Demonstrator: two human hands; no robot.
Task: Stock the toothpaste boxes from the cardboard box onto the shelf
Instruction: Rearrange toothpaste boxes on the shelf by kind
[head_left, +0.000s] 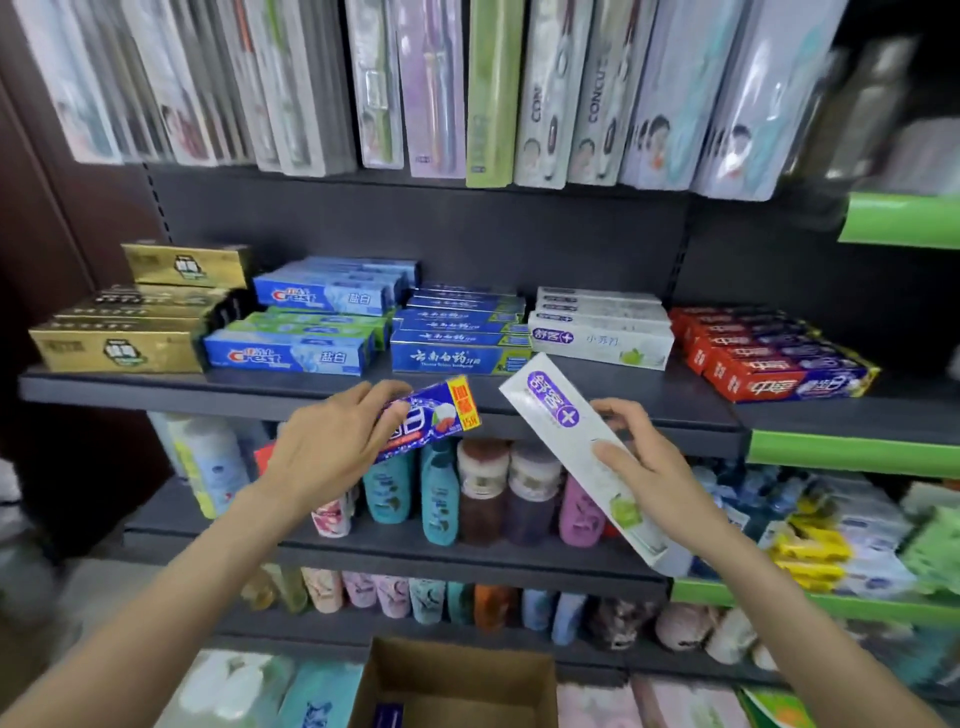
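Worn on the head, one wide-angle view only, facing a dark shelf (363, 392) of toothpaste boxes head-on and tilted somewhat down. Close in: both forearms reach up from the lower corners, with the left hand (332, 447) and right hand (644, 467) raised just in front of the shelf's front edge, hanging toothbrush packs (493, 88) above it at the top of the frame, bottles (441, 488) on the tiers below it. Straight under the shelf, at the bottom edge, looks down into an open cardboard box (457, 680); edges blurred and bowed by the lens.
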